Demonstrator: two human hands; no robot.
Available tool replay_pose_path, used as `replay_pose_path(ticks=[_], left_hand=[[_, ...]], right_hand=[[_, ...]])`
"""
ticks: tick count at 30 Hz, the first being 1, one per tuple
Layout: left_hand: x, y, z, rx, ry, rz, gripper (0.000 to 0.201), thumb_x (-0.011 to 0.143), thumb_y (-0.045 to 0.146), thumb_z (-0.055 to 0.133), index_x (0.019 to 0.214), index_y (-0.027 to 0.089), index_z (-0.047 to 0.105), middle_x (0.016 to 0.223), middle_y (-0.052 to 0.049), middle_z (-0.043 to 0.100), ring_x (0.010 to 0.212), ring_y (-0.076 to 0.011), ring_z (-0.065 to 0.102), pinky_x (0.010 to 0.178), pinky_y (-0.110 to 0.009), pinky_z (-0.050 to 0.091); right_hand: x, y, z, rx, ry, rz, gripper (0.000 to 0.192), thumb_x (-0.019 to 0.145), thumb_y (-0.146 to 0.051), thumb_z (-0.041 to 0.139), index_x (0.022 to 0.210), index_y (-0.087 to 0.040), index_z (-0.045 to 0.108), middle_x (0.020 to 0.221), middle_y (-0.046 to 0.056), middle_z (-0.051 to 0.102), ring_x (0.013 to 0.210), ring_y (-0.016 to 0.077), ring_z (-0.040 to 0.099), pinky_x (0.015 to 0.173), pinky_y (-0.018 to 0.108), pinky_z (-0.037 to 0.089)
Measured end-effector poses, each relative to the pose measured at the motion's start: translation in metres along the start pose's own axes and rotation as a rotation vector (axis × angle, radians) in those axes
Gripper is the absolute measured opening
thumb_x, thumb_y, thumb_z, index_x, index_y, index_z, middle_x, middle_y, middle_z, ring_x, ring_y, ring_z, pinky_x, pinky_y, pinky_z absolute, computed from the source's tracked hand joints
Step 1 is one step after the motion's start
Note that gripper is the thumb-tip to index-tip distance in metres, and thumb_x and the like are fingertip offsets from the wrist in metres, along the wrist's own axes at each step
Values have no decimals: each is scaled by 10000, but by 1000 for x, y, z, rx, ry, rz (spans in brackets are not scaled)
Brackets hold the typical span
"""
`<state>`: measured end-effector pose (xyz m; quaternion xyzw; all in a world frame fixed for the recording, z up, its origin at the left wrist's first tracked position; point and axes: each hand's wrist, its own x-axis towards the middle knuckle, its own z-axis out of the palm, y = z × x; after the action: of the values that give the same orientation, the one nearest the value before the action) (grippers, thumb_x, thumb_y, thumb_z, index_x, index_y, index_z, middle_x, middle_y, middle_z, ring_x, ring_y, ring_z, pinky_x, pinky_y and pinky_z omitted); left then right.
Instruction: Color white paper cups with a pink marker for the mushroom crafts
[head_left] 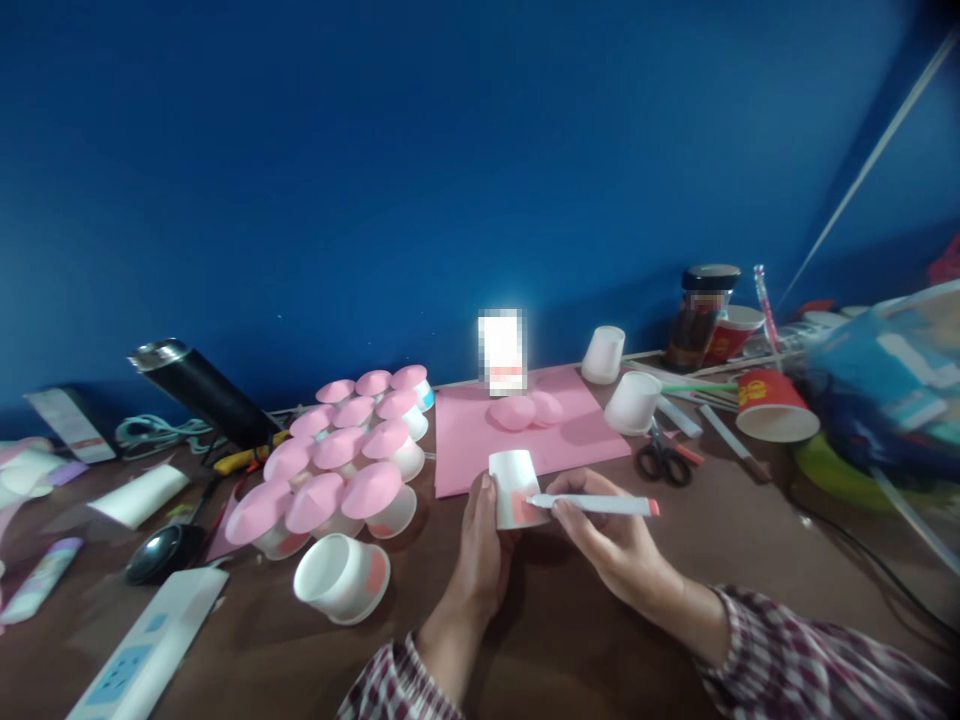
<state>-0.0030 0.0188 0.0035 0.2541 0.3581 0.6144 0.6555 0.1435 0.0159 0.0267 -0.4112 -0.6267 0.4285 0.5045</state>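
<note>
My left hand (478, 560) holds a small white paper cup (514, 487) upside down just above the brown table (570, 640). My right hand (611, 535) grips a white marker (600, 505) with an orange end, its tip touching an orange patch on the cup's side. A sheet of pink paper (517, 440) lies just behind the cup, with pink paper cones (525, 411) resting on it. Left of my hands stands a cluster of white cups topped with pink cones (341, 465), and one white cup with an orange patch (343, 578) lies on its side.
Black scissors (663, 462), two upturned white cups (632, 402), a tipped red cup (772, 405) and a dark jar (697, 318) sit at the right. A black flask (199, 388), cables and a white power strip (142, 650) lie at the left. A blue wall rises behind.
</note>
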Motion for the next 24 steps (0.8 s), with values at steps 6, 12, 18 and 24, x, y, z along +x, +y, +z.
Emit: replay_pose_path(ticks=[6,12,18,24], left_hand=[[2,1,0,20,6,-7,357,868,505,580,918,156,637,797,-41,635,724,-164,560,694,-299,449],[0,2,2,27,-5,6,323,881,478,574,909,158,618,834,-48,639,746,-156,558,696,-284,448],[-2,4,5,33,7,-3,347,868,501,583,885,156,622,782,-30,616,721,-153,547,702,-291,435],[0,2,3,19,-17,26,310,872,475,589,903,169,628,783,-14,615,717,-148,544,703,-286,428]], right_hand=[[3,-4,-2,-16,-45,13,138,882,-293,586,826,-173,628,718,26,637,616,145,536,565,256,441],[2,-3,-1,-5,-18,-8,113,888,-278,585,862,-177,629,771,32,650,662,153,560,612,264,454],[2,-4,-1,20,-66,12,132,883,-282,582,817,-174,621,697,15,625,593,133,520,554,247,423],[1,-5,0,42,-32,22,128,891,-298,596,874,-176,630,784,34,655,667,149,564,607,257,458]])
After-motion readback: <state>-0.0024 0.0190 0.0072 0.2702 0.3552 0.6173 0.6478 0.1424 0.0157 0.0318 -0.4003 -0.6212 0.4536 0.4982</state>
